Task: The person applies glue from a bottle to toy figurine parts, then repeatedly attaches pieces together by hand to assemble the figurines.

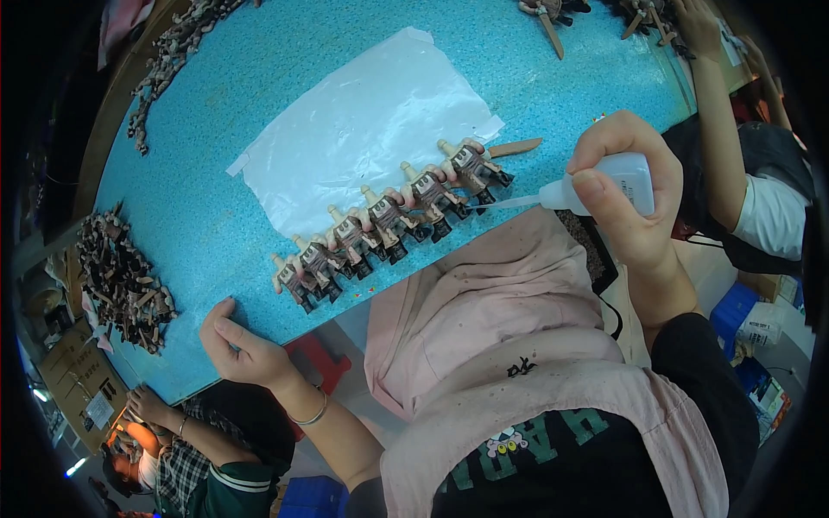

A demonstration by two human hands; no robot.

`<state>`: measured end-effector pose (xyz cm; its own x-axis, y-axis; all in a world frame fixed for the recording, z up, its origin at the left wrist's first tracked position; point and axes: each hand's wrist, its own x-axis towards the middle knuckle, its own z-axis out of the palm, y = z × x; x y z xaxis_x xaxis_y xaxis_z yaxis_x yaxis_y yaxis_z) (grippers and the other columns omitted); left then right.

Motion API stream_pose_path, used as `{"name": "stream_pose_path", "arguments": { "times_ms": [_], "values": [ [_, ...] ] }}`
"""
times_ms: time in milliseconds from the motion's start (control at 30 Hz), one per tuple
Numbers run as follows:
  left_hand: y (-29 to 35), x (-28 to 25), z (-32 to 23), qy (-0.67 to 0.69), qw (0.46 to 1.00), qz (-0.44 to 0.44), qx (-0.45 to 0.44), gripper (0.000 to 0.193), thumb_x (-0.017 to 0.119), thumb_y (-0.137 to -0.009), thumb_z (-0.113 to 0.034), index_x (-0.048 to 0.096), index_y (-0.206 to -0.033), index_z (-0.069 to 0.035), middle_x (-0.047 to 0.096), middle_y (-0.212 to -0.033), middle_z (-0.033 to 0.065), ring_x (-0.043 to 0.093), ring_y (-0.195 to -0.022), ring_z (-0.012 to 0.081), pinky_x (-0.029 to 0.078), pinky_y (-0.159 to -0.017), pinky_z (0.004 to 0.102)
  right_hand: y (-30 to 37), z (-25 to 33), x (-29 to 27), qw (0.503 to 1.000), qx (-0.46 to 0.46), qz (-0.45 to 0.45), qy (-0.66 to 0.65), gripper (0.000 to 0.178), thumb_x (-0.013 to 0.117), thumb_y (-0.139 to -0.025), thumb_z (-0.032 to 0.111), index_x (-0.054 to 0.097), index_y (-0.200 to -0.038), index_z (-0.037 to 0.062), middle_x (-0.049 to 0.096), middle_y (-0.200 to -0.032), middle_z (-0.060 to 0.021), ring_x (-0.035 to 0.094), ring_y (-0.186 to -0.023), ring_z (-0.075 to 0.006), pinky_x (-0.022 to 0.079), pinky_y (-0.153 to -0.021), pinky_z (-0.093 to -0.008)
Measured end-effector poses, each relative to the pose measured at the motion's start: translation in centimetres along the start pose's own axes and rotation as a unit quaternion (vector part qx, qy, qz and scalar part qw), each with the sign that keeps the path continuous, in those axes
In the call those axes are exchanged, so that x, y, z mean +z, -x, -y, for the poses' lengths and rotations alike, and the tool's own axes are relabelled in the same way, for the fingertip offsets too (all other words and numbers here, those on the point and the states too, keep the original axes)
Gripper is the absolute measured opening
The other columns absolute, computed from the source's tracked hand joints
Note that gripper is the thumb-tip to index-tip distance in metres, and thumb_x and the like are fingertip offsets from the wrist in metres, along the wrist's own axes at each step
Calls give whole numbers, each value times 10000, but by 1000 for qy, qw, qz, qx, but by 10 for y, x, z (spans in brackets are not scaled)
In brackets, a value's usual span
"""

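Note:
A row of several headless toy figures (386, 213) with brown bodies and black boots runs along the near edge of the blue table. My right hand (635, 194) is closed around a small translucent white dropper bottle (637, 183), held sideways. Its long thin nozzle points left, and the tip is at the boots near the right end of the row; whether it touches is too small to tell. My left hand (246, 350) rests at the table's near edge, left of the row, loosely curled with thumb and forefinger apart and nothing visible in it.
A clear plastic sheet (363, 112) lies taped behind the figures. A brown blade-shaped piece (515, 148) sticks out at the row's right end. Piles of small parts (125, 281) lie at the left and far left. Other people's hands (699, 30) are at the right and lower left.

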<state>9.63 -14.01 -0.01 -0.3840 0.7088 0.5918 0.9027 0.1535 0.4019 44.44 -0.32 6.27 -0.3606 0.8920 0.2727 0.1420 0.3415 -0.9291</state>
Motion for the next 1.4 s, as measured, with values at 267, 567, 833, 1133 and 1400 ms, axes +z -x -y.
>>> {"name": "stream_pose_path", "arguments": {
  "times_ms": [267,567,833,1133,1400],
  "values": [
    [0,0,0,-2,1000,5,-4,255,414,-955,-67,602,-834,53,631,-835,132,591,-765,232,467,-719,315,0,-4,2,1000,-10,12,-8,86,682,-815,45,611,-858,24,610,-825,-44,570,-737,-103,438,-642,-226],
    [1,0,1,-1,1000,4,-8,260,408,-961,-71,602,-838,52,630,-838,130,589,-767,228,464,-724,315,1,-1,0,1000,2,24,4,97,683,-814,67,613,-859,17,613,-825,-54,572,-735,-128,440,-650,-251],
    [1,0,0,-4,1000,6,-8,258,407,-962,-66,602,-842,54,630,-841,131,588,-765,228,466,-721,317,1,1,-10,1000,-11,-9,1,86,672,-827,73,608,-859,26,609,-816,-40,561,-722,-90,435,-631,-220],
    [1,0,1,-4,1000,5,-4,265,404,-965,-71,603,-843,53,628,-839,129,585,-763,222,465,-721,313,6,-3,-28,998,-8,-59,37,125,682,-840,122,603,-869,29,600,-797,-19,542,-697,-59,424,-611,-199],
    [1,0,1,-3,1000,8,-8,265,403,-966,-74,601,-846,54,627,-846,130,585,-770,223,464,-723,314,4,-6,-26,998,-1,-47,52,113,674,-843,123,608,-868,35,603,-801,-17,545,-706,-61,427,-621,-203]
  ]
}}
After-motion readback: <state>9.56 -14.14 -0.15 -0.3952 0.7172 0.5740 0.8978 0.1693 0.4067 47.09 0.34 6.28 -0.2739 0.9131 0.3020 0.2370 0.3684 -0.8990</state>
